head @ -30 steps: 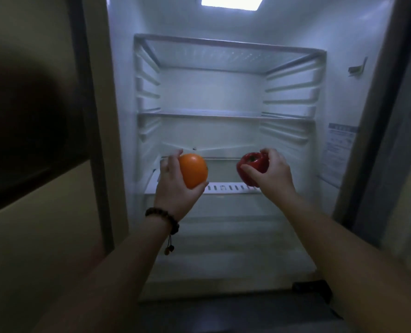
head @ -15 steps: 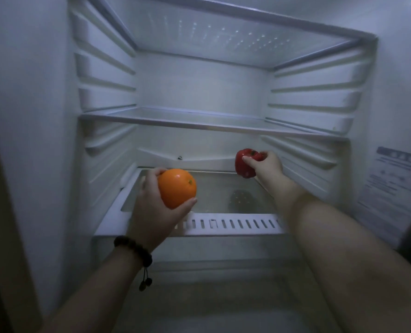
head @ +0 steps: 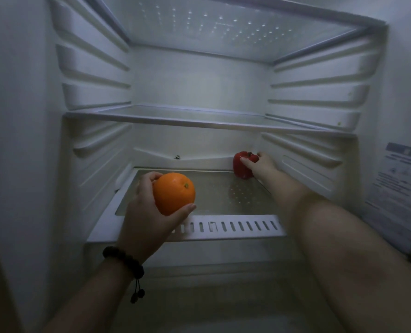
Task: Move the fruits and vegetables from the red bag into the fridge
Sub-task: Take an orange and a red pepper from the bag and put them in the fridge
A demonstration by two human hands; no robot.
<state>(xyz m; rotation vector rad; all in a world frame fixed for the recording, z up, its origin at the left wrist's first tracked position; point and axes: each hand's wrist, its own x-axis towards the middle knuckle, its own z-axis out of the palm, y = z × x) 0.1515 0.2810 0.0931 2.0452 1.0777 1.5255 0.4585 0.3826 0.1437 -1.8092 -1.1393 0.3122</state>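
At shelf's back-right corner, apple now lower — right hand gripping, orange unmoved

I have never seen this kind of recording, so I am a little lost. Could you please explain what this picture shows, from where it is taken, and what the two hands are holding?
There is no machine here. A person wears a camera on the head, so the picture looks forward and down along both arms into an open fridge.

The left hand, with a dark bead bracelet on its wrist, holds an orange above the front of the lower glass shelf. The right hand reaches to the back right corner, its grip closed on a red fruit, perhaps an apple, which seems to rest on that shelf. The shelf above looks bare.
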